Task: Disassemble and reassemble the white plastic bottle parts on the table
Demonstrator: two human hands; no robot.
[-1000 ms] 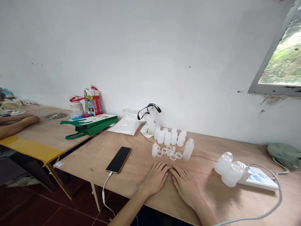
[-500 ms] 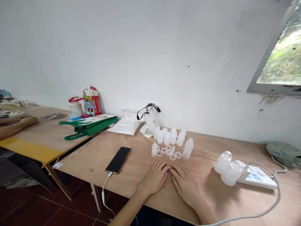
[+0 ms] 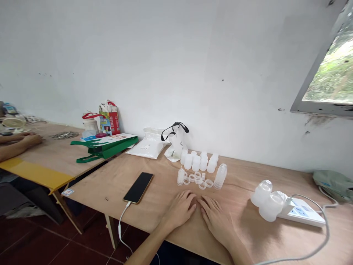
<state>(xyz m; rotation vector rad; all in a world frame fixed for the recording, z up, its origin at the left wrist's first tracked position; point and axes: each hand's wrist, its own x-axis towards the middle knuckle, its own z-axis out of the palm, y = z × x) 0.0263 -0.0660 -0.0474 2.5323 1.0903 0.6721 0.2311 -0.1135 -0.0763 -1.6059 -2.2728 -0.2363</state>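
On the brown wooden table [image 3: 104, 184], my left hand [image 3: 180, 208] and right hand [image 3: 216, 217] lie before the small translucent plastic rings [image 3: 198, 182]. Behind the rings stand translucent bulbous plastic containers [image 3: 196, 162]; just right of them, the clear domed plastic stack [image 3: 220, 177]; far right, the white rectangular power strip [image 3: 309, 216]; left, the black rectangular phone [image 3: 138, 187].

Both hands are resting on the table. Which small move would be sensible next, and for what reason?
Perhaps slide the right hand slightly forward to the nearest translucent ring. It seems the easiest reach: the ring lies on the table just beyond that hand's fingers, nothing visible stands between them, and neither the right nor the left hand appears to hold anything.
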